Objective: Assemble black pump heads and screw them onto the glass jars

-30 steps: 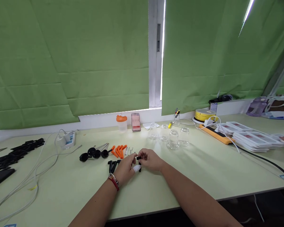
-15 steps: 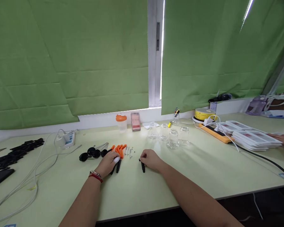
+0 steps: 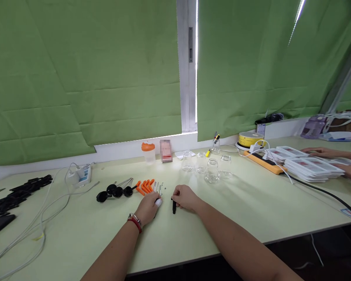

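Note:
My right hand [image 3: 185,197] is closed, pinching a short black rod [image 3: 174,207] that points down toward the table's front. Left of it, my left hand [image 3: 148,207] rests low over the table with its fingers curled. A little black shows under its thumb, where something white sits, but the hand covers most of what is there. Just beyond the left hand lie several orange angled pieces [image 3: 146,186] in a row. Slim metal pins [image 3: 156,186] and tiny hardware lie beside them. Further left are several black round cups [image 3: 117,191] with metal rods behind them.
Several glass jars [image 3: 212,171] stand at the back, near an orange-lidded cup [image 3: 148,152] and a small box [image 3: 166,151]. White cables and a power strip [image 3: 85,175] lie left, black parts [image 3: 23,193] beyond. At right, another person's hands touch stacked white packs [image 3: 310,168].
My left hand has moved right, toward my right hand, and the black sticks beside it are now covered. The other person's second hand has come over the packs. The view has shifted slightly.

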The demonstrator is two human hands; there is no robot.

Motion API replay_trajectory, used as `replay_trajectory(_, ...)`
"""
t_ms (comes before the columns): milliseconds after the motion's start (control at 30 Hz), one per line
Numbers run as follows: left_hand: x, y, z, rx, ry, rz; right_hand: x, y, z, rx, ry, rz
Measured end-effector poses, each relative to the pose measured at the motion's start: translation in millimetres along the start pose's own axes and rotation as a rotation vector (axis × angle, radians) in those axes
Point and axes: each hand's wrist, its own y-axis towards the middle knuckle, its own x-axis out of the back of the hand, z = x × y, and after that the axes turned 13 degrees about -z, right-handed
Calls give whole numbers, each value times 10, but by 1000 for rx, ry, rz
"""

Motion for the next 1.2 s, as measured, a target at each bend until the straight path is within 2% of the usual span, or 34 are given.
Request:
replay_trajectory(167,-194,64,-152,23,33,-28,-28,26,-38,21,-14,10)
replay_trajectory(367,-399,154,-282,122,63,-120,-41,40,-49,30,-24,8)
replay_trajectory(533,-488,173,-367,190,-1,-178,-6,36,-32,37,-51,10)
replay_trajectory(767,-387,140,-273,245,-182,-180,12,39,-25,64,-115,0)
replay_trajectory(1033,-242,102,-224,145,-236,-34,41,28,-8,172,-206,-44)
replay_trajectory(1200,-222,101,-236,108,-236,-2,69,18,13,214,-249,-50)
